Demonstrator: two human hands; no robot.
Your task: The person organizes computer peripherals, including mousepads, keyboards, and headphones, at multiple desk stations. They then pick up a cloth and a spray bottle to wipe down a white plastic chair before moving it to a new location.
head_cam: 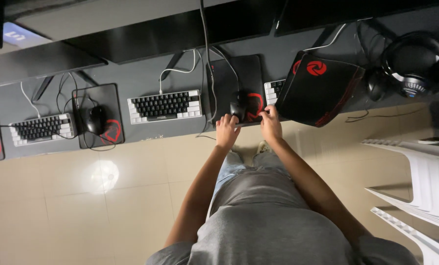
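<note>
Mouse pad [239,81] under both hands at the counter [146,130] edge.

The black pad with a red mark lies on the dark counter, between the white keyboard [165,106] and a black bag [319,91] with a red logo. A black mouse [237,109] sits on it. The left hand [226,130] rests at the near edge of the pad, fingers bent, just beside the mouse. The right hand [271,123] touches the pad's near right corner; I cannot tell if its fingers grip it. Headphones [415,64] lie far right, and a second keyboard [42,128] far left.
</note>
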